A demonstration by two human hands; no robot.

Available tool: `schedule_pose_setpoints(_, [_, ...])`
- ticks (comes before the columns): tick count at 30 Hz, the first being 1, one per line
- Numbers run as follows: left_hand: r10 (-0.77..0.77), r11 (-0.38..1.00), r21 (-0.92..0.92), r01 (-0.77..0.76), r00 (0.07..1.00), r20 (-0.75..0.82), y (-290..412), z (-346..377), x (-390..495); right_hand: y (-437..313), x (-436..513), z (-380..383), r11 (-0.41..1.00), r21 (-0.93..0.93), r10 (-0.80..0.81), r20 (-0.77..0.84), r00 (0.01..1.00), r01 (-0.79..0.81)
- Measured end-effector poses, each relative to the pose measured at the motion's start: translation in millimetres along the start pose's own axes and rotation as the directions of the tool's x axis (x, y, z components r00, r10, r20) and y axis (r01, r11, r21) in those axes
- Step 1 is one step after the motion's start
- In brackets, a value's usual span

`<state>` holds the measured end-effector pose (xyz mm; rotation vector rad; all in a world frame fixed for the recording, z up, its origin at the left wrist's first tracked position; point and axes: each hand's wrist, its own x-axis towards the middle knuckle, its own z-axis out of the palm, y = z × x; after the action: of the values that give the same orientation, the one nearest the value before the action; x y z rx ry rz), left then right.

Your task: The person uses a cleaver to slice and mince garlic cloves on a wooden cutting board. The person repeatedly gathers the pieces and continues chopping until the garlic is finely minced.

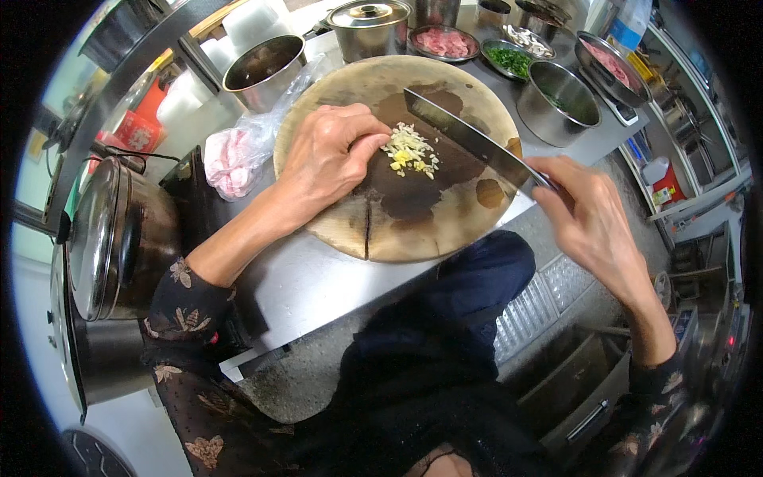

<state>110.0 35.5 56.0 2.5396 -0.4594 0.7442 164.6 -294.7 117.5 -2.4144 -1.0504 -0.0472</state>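
My right hand (587, 214) grips the handle of a Chinese cleaver (468, 137). The blade slants over the right half of a round wooden chopping board (334, 235), its far corner pointing up and left. Beside the blade, near the middle of the board, lies a small heap of chopped garlic (410, 149). My left hand (334, 146) is over the board's left part, with thumb and fingers drawn together at the left edge of the garlic. Whether a bit of garlic is pinched between those fingertips is hidden.
A plastic bag of pale pink meat (229, 161) lies left of the board. Behind it stand a steel pot (265, 65) and a lidded pot (369, 30). Plates of sliced meat (444, 43) and chopped greens (506, 61), plus another pot (558, 104), stand far right. A large lidded pot (122, 238) is near my left arm.
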Motion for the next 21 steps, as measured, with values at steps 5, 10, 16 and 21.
schedule_pose_setpoints(5, [-0.161,0.986,-0.044,0.164,0.986,0.049,4.6,-1.3,6.1,6.9,29.3,12.9,0.991,-0.062,-0.124,-0.026,0.992,0.122])
schedule_pose_setpoints(10, [-0.080,0.993,0.084,0.083,0.996,-0.028,-15.6,4.9,-5.6,-1.9,30.8,14.6,0.988,-0.047,-0.147,0.049,0.988,0.149])
schedule_pose_setpoints(16, [-0.102,0.963,0.261,0.069,0.988,0.119,-11.1,3.9,-24.2,-20.0,20.7,5.0,0.993,0.079,-0.097,0.104,0.990,0.089])
schedule_pose_setpoints(21, [-0.104,0.983,0.167,0.079,0.984,0.143,-2.2,14.0,-27.0,-13.4,22.8,7.3,0.985,-0.077,-0.154,0.032,0.988,0.156])
